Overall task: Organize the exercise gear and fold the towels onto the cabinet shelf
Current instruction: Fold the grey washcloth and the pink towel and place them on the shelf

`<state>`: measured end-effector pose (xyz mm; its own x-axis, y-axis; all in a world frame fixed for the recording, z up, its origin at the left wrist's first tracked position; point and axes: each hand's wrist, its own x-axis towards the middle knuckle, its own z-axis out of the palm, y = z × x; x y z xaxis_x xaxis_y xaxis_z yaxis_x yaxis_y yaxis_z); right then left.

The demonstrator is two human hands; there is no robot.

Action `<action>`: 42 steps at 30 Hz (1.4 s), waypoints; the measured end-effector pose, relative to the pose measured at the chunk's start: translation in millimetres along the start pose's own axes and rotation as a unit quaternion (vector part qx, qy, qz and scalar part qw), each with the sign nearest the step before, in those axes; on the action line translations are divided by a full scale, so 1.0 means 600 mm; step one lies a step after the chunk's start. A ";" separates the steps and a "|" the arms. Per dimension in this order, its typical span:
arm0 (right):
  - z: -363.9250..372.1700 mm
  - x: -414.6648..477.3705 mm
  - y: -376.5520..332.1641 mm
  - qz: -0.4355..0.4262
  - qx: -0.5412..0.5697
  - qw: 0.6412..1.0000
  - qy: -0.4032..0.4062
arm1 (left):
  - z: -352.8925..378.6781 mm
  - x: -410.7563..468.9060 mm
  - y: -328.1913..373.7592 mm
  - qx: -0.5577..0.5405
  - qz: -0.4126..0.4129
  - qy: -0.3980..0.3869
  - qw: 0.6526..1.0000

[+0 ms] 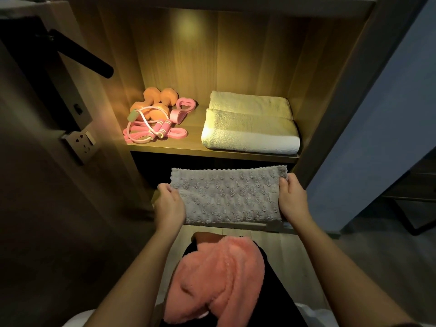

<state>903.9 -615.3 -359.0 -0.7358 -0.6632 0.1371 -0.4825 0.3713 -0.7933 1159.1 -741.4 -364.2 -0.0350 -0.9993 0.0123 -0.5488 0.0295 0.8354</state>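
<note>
no readable text, labels or numbers

Between left hand (168, 205) & right hand (293, 199): pale grey fluffy folded towel (226, 194), rows of raised tufted dots all over. Nearer than the hands: salmon-pink fleecy crumpled towel (217, 277), plain, on black trousers (280, 303). Beyond right hand: cream-white folded terry towel (250, 123) w/ plain white band along front edge; beyond left hand: orange rounded dumbbells (153, 100), pink skipping rope (135, 135) w/ white-banded handles & pink heart-pattern rubber ring (185, 103), all on brown wood-grain cabinet shelf (195, 142).

Grey towel (226, 197) in 2 hands (170, 205) (293, 197)
</note>
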 end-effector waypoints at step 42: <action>0.026 -0.029 -0.097 0.009 0.105 0.990 -0.089 | -0.004 -0.031 0.070 -0.120 0.060 -0.109 0.985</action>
<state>952.2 -635.3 -324.6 -0.6391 -0.7685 0.0303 -0.3464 0.2524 -0.9035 1138.8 -721.8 -328.2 -0.2807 -0.9595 0.0223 -0.3173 0.1147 0.9414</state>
